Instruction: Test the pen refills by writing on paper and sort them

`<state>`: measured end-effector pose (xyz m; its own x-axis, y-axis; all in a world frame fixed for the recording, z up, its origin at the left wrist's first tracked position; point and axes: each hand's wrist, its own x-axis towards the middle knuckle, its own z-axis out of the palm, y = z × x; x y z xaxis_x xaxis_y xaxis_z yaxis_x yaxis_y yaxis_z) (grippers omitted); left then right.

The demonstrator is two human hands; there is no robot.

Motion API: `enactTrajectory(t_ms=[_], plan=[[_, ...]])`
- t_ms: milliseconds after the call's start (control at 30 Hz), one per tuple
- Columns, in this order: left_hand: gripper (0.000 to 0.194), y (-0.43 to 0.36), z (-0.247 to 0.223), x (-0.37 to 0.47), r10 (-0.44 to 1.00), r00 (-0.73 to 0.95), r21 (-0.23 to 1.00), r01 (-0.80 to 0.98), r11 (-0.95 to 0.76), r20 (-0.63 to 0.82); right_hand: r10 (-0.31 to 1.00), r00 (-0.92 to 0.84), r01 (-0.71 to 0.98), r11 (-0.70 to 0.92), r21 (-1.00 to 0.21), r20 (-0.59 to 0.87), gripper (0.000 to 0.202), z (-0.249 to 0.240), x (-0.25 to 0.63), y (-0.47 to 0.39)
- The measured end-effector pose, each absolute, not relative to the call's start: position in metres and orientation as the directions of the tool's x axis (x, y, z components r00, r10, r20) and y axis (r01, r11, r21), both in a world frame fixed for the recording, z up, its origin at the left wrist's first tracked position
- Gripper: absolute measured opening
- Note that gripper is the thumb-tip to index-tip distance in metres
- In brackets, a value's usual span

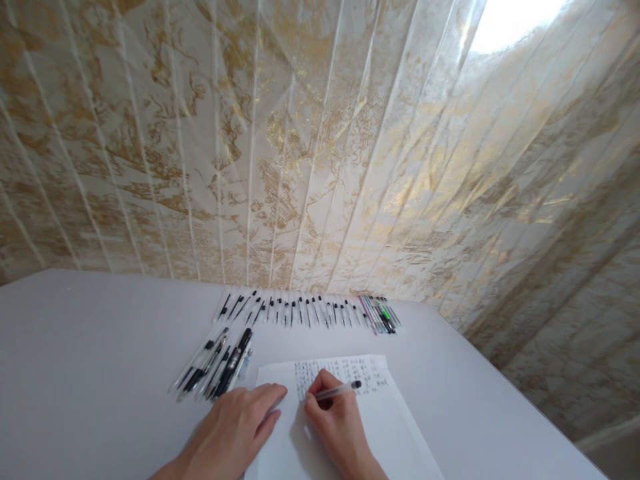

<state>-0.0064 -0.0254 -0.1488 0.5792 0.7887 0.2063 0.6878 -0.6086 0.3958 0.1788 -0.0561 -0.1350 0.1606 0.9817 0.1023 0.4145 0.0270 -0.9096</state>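
A clear-barrelled pen [340,391] with a black end is pinched in my right hand [337,420], its tip hidden by the fingers. That hand rests on a white sheet of paper [390,433], just below and over rows of small dark handwriting [350,373]. My left hand [235,427] lies palm down across the paper's left edge, fingers stretched and thumb apart, holding nothing. Just beyond its knuckles lies a bunch of pens [233,363], some clear and some black, slanting side by side on the white table.
Along the back of the white table [100,347] runs a row of clear pens with black caps [300,312]. At its right end lies a cluster of coloured pens [381,315]. A pleated curtain with gold patterns [280,167] hangs behind the table and along its right side.
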Motion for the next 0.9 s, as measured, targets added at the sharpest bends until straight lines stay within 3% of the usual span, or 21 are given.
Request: enactTrajectory(t_ms=[267, 467, 600, 767, 900], plan=[[0.026, -0.027, -0.145, -0.007, 0.798, 0.567, 0.445, 0.672, -0.592, 0.205, 0.982, 0.151, 0.394, 0.043, -0.918, 0.111, 0.009, -0.133, 0.178, -0.056], [0.035, -0.030, -0.141, -0.004, 0.858, 0.478, 0.594, 0.642, -0.486, 0.185, 0.979, 0.176, 0.367, 0.035, -0.929, 0.107, 0.011, -0.133, 0.179, -0.056], [0.057, -0.028, -0.137, 0.000, 0.876, 0.455, 0.765, 0.502, -0.403, 0.162, 0.967, 0.216, 0.246, 0.079, -0.966, 0.134, 0.008, -0.129, 0.183, -0.056], [0.062, -0.026, -0.130, 0.001, 0.885, 0.453, 0.873, 0.383, -0.303, 0.109, 0.972, 0.095, 0.087, 0.207, -0.975, 0.215, 0.017, -0.119, 0.175, -0.058], [0.057, -0.027, -0.130, 0.001, 0.883, 0.458, 0.928, 0.274, -0.254, 0.106, 0.956, 0.034, 0.182, 0.280, -0.943, 0.291, 0.007, -0.115, 0.161, -0.063]])
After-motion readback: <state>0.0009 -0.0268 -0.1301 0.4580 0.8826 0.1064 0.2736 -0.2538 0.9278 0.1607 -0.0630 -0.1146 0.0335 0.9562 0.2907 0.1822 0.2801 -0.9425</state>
